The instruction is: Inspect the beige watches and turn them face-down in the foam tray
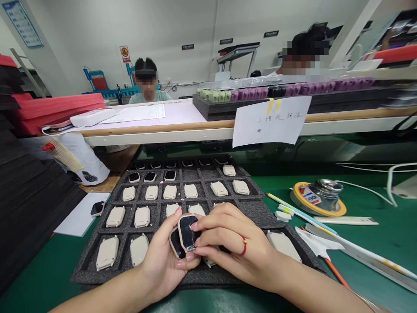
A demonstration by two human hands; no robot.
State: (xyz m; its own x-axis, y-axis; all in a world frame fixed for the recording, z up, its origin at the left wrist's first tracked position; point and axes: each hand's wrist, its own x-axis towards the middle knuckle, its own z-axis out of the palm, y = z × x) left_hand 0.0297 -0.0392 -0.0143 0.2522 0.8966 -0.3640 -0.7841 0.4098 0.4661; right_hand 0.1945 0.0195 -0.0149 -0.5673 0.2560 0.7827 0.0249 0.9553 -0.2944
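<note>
My left hand is closed around a smartwatch body with a dark screen, held above a grey foam tray. In front of it, my right hand pinches a second smartwatch body at its right side; the two overlap. Pale watch cases lie back up in the tray's compartments, while several in the far rows, such as one black-screened watch, face up. My hands hide part of the near rows. A red ring circles a right-hand finger.
On the green bench at right lie a yellow tape roll with a metal-topped jar, swabs and tools. At left, another watch rests on white paper. A shelf edge crosses behind; two people sit beyond.
</note>
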